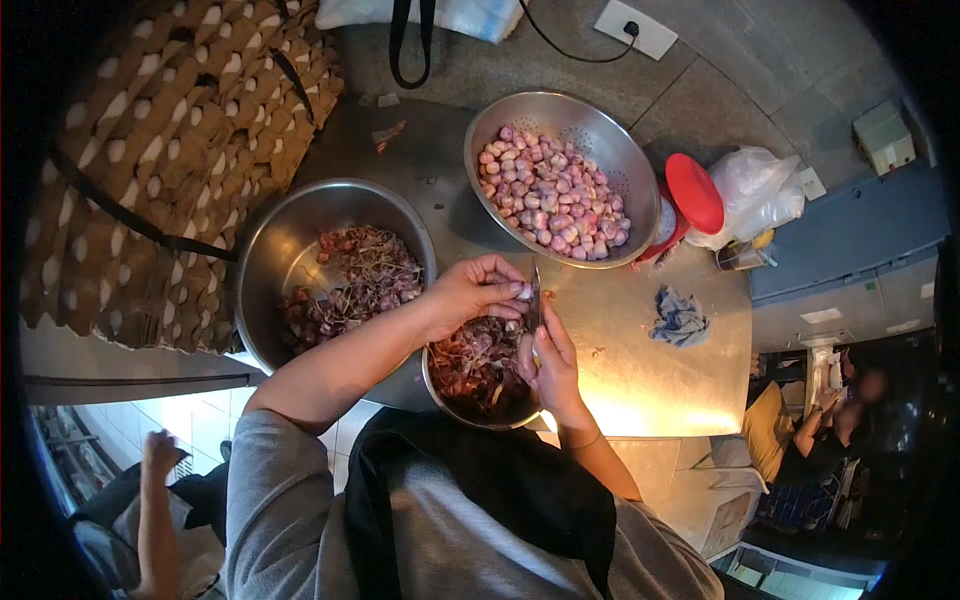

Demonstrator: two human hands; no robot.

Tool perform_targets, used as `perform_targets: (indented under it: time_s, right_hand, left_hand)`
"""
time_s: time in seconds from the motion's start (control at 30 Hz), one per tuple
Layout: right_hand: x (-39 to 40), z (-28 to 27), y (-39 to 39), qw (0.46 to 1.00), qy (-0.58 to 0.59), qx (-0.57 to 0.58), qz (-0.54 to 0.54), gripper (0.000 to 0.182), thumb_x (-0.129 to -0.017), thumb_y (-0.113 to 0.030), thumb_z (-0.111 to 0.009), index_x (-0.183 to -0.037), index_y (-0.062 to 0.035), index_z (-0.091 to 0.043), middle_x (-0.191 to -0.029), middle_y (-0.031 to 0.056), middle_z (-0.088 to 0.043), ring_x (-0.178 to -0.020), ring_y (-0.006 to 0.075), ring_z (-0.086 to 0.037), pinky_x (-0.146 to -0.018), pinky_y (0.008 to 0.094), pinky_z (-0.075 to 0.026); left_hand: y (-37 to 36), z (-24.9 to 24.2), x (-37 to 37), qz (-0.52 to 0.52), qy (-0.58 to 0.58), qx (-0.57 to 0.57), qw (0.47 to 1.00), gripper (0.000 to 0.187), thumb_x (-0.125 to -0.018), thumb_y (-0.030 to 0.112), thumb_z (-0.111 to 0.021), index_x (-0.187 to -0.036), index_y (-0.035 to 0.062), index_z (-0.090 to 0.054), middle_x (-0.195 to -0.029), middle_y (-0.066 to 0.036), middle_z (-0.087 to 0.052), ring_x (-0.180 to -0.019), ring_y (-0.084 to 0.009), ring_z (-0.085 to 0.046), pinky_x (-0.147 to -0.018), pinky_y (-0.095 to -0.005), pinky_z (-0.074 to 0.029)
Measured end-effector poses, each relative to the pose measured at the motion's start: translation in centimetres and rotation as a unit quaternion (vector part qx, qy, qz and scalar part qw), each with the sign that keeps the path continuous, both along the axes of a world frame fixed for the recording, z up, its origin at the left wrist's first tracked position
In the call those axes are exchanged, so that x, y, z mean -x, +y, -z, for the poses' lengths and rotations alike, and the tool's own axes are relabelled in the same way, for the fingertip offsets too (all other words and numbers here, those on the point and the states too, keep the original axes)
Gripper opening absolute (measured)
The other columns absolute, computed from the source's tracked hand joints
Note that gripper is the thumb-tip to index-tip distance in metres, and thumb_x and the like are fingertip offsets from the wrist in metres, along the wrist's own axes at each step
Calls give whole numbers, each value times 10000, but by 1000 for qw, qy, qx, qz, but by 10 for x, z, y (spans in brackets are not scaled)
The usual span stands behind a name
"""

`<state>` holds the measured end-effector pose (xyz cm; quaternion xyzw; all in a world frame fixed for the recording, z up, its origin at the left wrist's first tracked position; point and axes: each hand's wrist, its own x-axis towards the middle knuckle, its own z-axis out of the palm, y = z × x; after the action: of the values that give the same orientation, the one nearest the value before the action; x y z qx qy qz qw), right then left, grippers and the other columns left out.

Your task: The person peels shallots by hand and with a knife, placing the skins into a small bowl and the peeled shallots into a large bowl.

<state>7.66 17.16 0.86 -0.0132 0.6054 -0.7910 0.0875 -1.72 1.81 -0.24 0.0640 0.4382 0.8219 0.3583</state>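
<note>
While the left hand (470, 292) pinches a small pale shallot (522, 291) between thumb and fingertips at the middle of the frame, the right hand (548, 365) is closed around the handle of a knife (535, 298), whose blade stands upright just beside the shallot, touching or nearly touching it. So the shallot sits at the very tip of the left grip, with the right grip directly below it. Both hands hover over a small metal bowl (446, 393) filled with dark reddish peelings, at the lower middle. To the left, a large steel bowl (270, 255) holds unpeeled shallots and loose skins. In the upper middle, a metal colander (590, 125) tilts with peeled pink shallots inside. A crumpled blue cloth (680, 317) lies on the steel surface (640, 380) to the right, and a red lid (694, 192) stands beyond the colander.
</note>
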Motion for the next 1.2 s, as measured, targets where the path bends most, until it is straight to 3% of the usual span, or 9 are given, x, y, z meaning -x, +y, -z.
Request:
perform_targets:
  time_s: [0.47,0.87,1.2]
  right_hand:
    - [2,5,0,1000,12,-21,14,451,-936,-196,-346,-1360,-93,-229,-517,-30,-349,-434,42,-324,-399,161,-285]
    - [2,5,0,999,22,-22,10,459,-932,-184,-362,-1361,-94,-228,-535,-40,-343,-446,37,-319,-415,163,-295]
    - [0,1,2,1000,18,2,-19,463,-932,-206,-354,-1361,-89,-225,-527,-37,-341,-435,45,-317,-405,161,-284]
  left_hand:
    - [0,-1,-1,2,-4,-2,1000,84,-839,87,-551,-903,55,-508,-879,-62,-594,-812,-161,-603,-719,-301,-525]
    - [-1,-9,-2,-10,-9,22,1000,210,-800,20,-584,-1008,46,-562,-902,-67,-589,-814,-154,-593,-741,-301,-522]
    - [-2,-5,0,-8,10,-1,1000,111,-799,27,-590,-892,52,-534,-865,-50,-574,-812,-142,-583,-731,-296,-524]
